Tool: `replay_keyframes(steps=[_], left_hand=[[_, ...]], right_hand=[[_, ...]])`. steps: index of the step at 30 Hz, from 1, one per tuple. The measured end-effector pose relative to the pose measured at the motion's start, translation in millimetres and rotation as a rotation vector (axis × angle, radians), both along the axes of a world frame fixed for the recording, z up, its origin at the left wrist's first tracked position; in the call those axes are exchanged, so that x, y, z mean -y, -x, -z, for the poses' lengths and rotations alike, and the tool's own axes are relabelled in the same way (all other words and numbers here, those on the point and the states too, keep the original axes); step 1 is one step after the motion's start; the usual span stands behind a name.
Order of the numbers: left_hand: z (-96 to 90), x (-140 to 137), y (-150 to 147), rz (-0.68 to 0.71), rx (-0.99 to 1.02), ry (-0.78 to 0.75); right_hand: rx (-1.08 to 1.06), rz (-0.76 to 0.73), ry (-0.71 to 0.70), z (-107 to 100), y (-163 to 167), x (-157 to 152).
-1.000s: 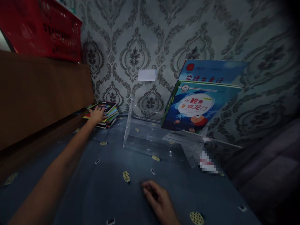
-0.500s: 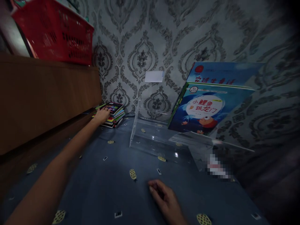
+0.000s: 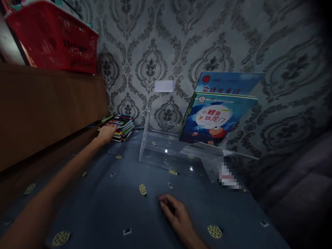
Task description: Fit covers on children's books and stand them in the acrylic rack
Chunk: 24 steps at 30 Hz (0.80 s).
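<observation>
At nine o'clock our left hand (image 3: 106, 133) has drawn back across the book stack (image 3: 125, 128), grip unclear, nothing lifted; our right hand (image 3: 176, 213), at six, is loosely curled, empty.

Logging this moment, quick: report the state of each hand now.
Left hand: at the book stack; whether its grip is closed cannot be told.
Right hand: open, loosely curled, nothing visible in it.

Left hand (image 3: 107, 133) at a stack of books (image 3: 126, 130), fingers on top; wooden cabinet (image 3: 52, 107) alongside. Right hand (image 3: 176, 215) loosely curled over pineapple-print cloth (image 3: 103, 207). Clear acrylic stand (image 3: 155, 152) bears leaning picture books (image 3: 220, 103).
</observation>
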<state>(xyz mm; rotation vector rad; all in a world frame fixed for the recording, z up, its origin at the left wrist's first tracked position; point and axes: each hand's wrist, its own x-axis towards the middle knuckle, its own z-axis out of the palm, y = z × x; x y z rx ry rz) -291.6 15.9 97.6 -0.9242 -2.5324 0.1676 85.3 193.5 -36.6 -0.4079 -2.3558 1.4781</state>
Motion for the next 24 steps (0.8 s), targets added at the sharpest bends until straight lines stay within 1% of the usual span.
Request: replay_keyframes(steps=[5,10,18,24], left_hand=[[10.6,18,-32,0.027,-0.027,0.043],[26.0,24,-57,0.035,-0.004,0.083],[55.1,11,-97,0.027,0.111,0.080],[62.7,3,-118,0.023,0.199,0.054]], right_hand=[[0.016,-0.048,-0.020,1,0,-1],[-0.013,-0.067,-0.046,4,1,-2],[-0.007,-0.056,-0.046,3,0,0],[0.002,-0.076,-0.060,0,-2,1]])
